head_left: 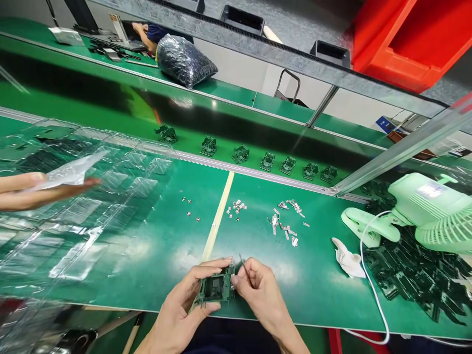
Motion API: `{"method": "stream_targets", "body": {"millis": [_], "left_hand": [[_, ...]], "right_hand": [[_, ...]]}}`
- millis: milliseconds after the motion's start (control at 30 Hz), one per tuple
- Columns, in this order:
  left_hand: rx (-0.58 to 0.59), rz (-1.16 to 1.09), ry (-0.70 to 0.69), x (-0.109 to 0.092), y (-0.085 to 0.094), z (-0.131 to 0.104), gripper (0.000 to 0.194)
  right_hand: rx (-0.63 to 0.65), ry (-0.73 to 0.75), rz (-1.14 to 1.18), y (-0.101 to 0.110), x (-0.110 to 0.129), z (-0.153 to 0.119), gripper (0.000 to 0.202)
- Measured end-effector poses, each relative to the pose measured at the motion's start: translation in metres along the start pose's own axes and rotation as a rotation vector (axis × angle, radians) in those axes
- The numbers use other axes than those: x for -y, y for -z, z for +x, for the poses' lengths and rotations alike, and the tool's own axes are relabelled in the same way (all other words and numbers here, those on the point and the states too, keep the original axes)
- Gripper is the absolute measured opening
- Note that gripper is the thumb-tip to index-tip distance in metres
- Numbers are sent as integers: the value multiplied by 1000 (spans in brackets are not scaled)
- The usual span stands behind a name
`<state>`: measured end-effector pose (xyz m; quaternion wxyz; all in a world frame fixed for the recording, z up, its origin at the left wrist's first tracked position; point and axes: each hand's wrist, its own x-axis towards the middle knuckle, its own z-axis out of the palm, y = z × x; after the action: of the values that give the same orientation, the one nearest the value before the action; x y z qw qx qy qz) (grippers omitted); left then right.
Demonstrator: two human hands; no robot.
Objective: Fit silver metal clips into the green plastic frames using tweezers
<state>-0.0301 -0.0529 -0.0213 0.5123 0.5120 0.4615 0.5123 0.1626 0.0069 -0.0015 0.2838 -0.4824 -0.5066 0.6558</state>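
Observation:
At the table's front edge, my left hand is closed around a dark green plastic frame with a square opening in its middle. My right hand presses against the frame's right side, thumb and fingers pinched together. A thin dark rod-like tool sticks up from those fingers; its lower end is hidden. Beyond my hands, small metal pieces lie in a loose pile. Flat metal strips are scattered to their right.
Several green assemblies stand in a row on the conveyor. To the left, clear plastic trays lie under a co-worker's hand holding a translucent bag or sheet. A pale green clip fan stands right beside a heap of dark green parts.

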Motion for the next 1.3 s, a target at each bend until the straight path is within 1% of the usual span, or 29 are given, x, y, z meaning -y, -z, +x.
{"method": "stream_targets", "body": {"millis": [100, 167, 233, 333, 367, 433, 500, 600, 700, 800, 900, 1000, 1067, 1167, 1233, 1300], "left_hand": [[-43, -56, 13, 1, -2, 1, 28], [-56, -86, 6, 1, -3, 2, 28], [-61, -118, 8, 0, -3, 4, 27], [-82, -140, 40, -2, -4, 4, 28], [-98, -151, 59, -3, -4, 4, 29], [-139, -208, 100, -4, -6, 4, 34], [-172, -301, 141, -5, -9, 4, 39], [-177, -413, 182, -4, -15, 3, 44], [-156, -522, 215, -3, -19, 3, 48], [-146, -614, 248, -3, -21, 2, 49], [-146, -647, 266, -3, -20, 3, 46], [-136, -656, 276, -3, -19, 6, 44], [-131, -646, 270, -2, -19, 7, 42], [-141, -645, 274, -1, -20, 9, 39], [-159, -637, 275, 1, -20, 10, 38], [-156, -569, 249, 3, -18, 12, 39]], "right_hand": [[-112, 12, 26, -7, -4, -5, 41], [-147, 16, 2, -9, -5, -8, 40], [-141, 34, -36, -8, -3, -11, 39], [-90, 104, -105, -1, 4, -17, 40], [-92, 139, -138, 1, 5, -20, 41], [-136, 220, -238, 3, 3, -24, 41], [-176, 315, -357, 1, -4, -28, 40], [-176, 441, -484, -8, -19, -31, 37], [-201, 500, -579, -17, -33, -32, 37], [-215, 532, -643, -22, -38, -31, 39], [-216, 563, -629, -21, -43, -29, 39], [-256, 613, -666, -19, -52, -28, 39], [-281, 645, -746, -18, -60, -27, 43], [-281, 666, -884, -16, -70, -27, 51], [-271, 666, -985, -11, -70, -27, 53], [-211, 663, -1056, -2, -62, -25, 50]]}}
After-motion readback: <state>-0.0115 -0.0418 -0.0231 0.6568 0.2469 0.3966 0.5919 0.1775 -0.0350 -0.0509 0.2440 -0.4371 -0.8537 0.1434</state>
